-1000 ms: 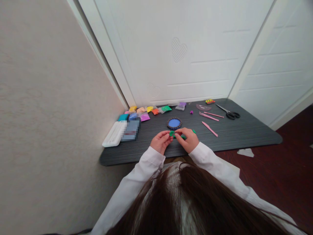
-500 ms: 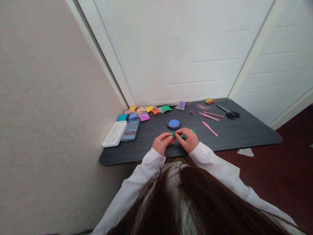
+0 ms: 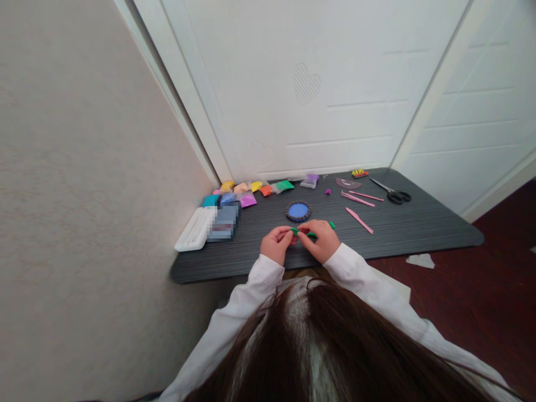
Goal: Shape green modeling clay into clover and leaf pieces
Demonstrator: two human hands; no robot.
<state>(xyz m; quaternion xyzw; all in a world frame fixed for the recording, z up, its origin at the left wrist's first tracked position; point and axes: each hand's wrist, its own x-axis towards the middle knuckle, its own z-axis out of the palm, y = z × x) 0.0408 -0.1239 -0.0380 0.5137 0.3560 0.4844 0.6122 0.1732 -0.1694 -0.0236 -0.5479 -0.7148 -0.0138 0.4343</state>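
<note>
Between my two hands, over the near part of the dark table, is a small piece of green modelling clay. My left hand is closed, pinching its left side with thumb and fingertips. From the other side my right hand pinches the same piece, thumb below and fingers above. More green clay shows just past the right knuckles, and a strip of green sits under that palm, partly hidden. Just beyond my fingers lies a blue disc with a dark, beaded-looking rim.
Several coloured clay packets line the table's back left. A white tray and a blurred blue-grey box stand at left. To the right lie pink tools, black scissors and a small purple piece. A white door rises behind.
The green clay was a flat round shape facing up; it now looks narrower between my fingertips. My left hand has shifted slightly right and its fingers have curled in more.
</note>
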